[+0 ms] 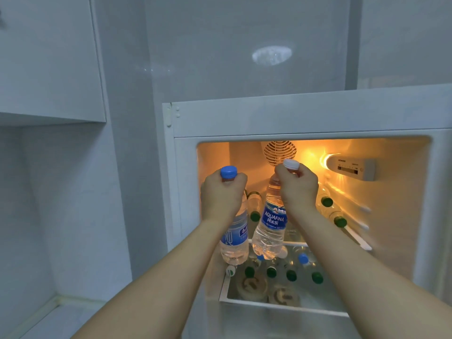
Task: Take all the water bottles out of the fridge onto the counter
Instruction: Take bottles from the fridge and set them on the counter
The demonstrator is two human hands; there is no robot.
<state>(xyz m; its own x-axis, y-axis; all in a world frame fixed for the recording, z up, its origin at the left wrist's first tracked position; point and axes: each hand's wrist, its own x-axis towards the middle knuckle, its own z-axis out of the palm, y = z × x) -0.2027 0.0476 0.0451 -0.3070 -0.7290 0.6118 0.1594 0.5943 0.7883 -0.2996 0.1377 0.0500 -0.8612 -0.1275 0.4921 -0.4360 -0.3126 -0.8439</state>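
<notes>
Both bottles hang upright below their grips — left hand [221,192] clamps the blue-capped bottle [233,238], right hand [297,185] the white-capped bottle [270,228].

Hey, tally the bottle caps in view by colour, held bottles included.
Green plastic caps: 7
Blue plastic caps: 2, one on the left hand's clear bottle
White plastic caps: 2, one on the right hand's Aquafina bottle
Total: 11

White-capped bottle [269,223] label reads "AQUAFINA".
</notes>
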